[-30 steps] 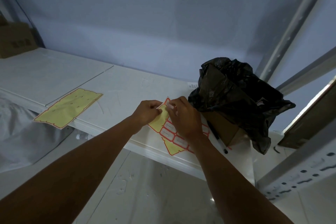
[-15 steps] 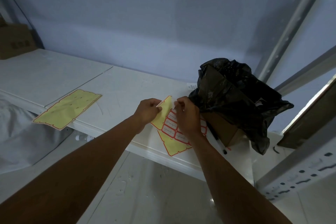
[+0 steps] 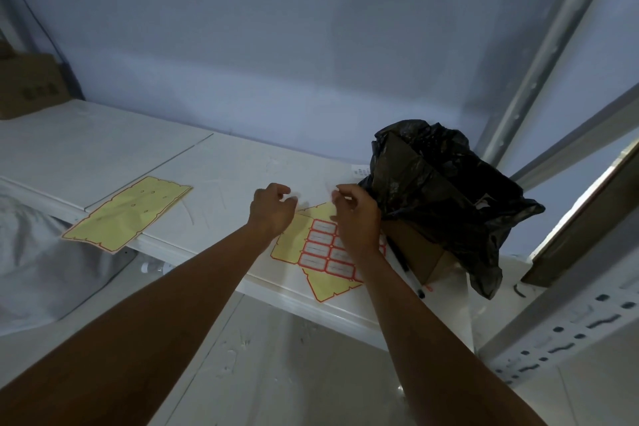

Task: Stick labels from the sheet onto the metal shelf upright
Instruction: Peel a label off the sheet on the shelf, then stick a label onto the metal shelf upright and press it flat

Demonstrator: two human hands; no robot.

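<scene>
**Hands over label sheet; upright to the near right**

The label sheet (image 3: 320, 247) lies flat on the shelf board (image 3: 224, 183), directly below both hands, and its long axis appears to run from the board's front edge toward the wall. We hold the left hand (image 3: 271, 213) and right hand (image 3: 356, 218) with fingers curled to a narrow pinch, and we cannot tell whether a peeled label sits between the fingertips. The slotted upright (image 3: 570, 332) stands to the near right, closer to the right hand, and slants upward to the right in view.
</scene>
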